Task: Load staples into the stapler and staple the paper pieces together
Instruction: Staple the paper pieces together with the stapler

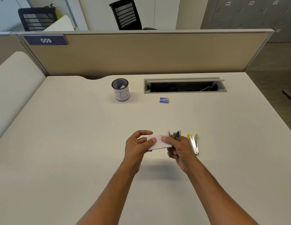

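Note:
Both hands hold a small white stack of paper pieces above the desk. My left hand pinches the paper's left end between thumb and fingers. My right hand presses its thumb on the paper's right part and also grips a metal stapler, whose grey jaws stick up above the fingers. A thin staple mark shows on the paper between the two thumbs. A second stapler, silver with yellow tips, lies on the desk just right of my right hand. A small blue staple box sits farther back.
A black mesh pen cup wrapped in lettered paper stands at the back centre. An open cable tray is cut into the desk behind the box. A beige partition borders the far edge.

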Available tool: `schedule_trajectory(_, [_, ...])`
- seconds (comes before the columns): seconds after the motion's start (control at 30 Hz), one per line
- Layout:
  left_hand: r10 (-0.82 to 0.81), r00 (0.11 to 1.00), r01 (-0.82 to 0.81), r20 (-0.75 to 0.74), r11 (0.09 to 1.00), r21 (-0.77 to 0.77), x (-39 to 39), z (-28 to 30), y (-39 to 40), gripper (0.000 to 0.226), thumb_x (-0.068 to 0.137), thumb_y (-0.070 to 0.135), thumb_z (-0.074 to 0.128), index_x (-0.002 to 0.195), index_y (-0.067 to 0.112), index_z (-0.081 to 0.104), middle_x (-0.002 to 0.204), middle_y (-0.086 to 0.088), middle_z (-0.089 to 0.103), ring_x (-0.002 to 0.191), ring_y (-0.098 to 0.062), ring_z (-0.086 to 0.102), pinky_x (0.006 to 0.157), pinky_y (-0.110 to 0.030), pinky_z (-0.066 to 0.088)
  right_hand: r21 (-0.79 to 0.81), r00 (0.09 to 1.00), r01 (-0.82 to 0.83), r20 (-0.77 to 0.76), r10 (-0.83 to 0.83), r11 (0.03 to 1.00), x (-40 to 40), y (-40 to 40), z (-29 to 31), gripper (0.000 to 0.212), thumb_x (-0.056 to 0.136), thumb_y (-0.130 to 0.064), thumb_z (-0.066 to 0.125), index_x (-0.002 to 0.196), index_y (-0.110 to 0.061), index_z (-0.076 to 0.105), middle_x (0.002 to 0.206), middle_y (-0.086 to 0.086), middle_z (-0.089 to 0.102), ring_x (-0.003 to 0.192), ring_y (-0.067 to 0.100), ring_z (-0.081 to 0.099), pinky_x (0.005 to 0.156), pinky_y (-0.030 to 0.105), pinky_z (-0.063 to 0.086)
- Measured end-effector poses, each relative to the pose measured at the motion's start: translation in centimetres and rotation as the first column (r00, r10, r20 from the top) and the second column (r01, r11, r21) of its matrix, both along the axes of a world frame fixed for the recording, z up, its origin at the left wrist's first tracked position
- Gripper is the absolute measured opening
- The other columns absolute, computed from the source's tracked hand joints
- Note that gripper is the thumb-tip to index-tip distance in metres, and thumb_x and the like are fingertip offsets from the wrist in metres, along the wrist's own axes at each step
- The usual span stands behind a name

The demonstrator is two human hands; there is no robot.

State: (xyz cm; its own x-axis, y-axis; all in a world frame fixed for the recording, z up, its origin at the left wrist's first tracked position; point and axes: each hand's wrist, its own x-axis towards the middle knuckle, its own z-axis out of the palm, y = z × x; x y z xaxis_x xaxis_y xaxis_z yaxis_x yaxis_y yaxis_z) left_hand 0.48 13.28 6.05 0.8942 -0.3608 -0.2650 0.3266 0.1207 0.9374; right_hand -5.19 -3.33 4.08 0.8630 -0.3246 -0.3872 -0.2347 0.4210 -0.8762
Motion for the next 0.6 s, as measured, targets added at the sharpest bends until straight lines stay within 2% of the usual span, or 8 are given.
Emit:
schedule_trajectory(0.17, [0.039, 0.999, -0.04, 0.025, 0.999, 0.012, 0.2, 0.0, 0.1, 0.028, 0.074, 0.018, 0.082, 0.101, 0.018, 0.072, 0.079, -0.016, 0.074, 0.073, -0.022, 0.066, 0.069, -0.035, 0.051, -0.01, 0.999, -0.038, 0.001, 0.038, 0.999, 0.1, -0.1, 0.1, 0.032, 0.07, -0.027, 0.09, 0.078, -0.01, 0.064, 0.057, -0.001, 0.031, 0.044, 0.012, 0.023, 0.042, 0.022, 0.022])
schedule_trajectory(0.27, [0.1, 0.994, -0.101, 0.045, 0.995, 0.02, 0.5, -0.1, 0.1, 0.024, 0.081, 0.011, 0.082, 0.102, 0.016, 0.071, 0.086, -0.022, 0.075, 0.08, -0.027, 0.069, 0.075, -0.04, 0.054, -0.021, 0.997, -0.07, 0.005, 0.071, 0.997, 0.3, -0.1, 0.2, 0.025, 0.068, -0.027, 0.092, 0.07, -0.017, 0.069, 0.057, 0.0, 0.034, 0.045, 0.013, 0.024, 0.042, 0.022, 0.023])
schedule_trajectory(0.33, [0.142, 0.989, -0.143, 0.045, 0.989, 0.027, 0.8, -0.2, 0.1, 0.023, 0.084, 0.007, 0.079, 0.104, 0.015, 0.07, 0.086, -0.021, 0.076, 0.081, -0.026, 0.071, 0.075, -0.038, 0.055, -0.036, 0.995, -0.097, 0.0, 0.097, 0.995, 0.4, -0.1, 0.1, 0.023, 0.067, -0.028, 0.093, 0.069, -0.017, 0.072, 0.058, 0.003, 0.036, 0.045, 0.013, 0.023, 0.043, 0.022, 0.023])
schedule_trajectory(0.43, [0.178, 0.983, -0.179, 0.041, 0.984, 0.023, 1.3, -0.3, 0.2, 0.024, 0.085, 0.007, 0.079, 0.106, 0.015, 0.069, 0.085, -0.015, 0.077, 0.08, -0.021, 0.072, 0.068, -0.029, 0.054, -0.062, 0.996, -0.094, -0.008, 0.093, 0.994, 0.9, 0.1, 0.0, 0.025, 0.064, -0.031, 0.094, 0.071, -0.015, 0.074, 0.066, 0.014, 0.052, 0.045, 0.013, 0.026, 0.044, 0.021, 0.025])
schedule_trajectory(0.6, [0.263, 0.965, -0.263, 0.025, 0.964, 0.03, 2.9, -1.0, 0.3, 0.022, 0.085, 0.009, 0.079, 0.104, 0.015, 0.068, 0.082, -0.013, 0.077, 0.075, -0.016, 0.07, 0.063, -0.026, 0.052, -0.12, 0.999, -0.025, -0.024, 0.022, 0.992, 3.5, 0.7, 0.4, 0.028, 0.067, -0.026, 0.092, 0.074, -0.008, 0.073, 0.062, 0.01, 0.057, 0.043, 0.011, 0.031, 0.042, 0.021, 0.027])
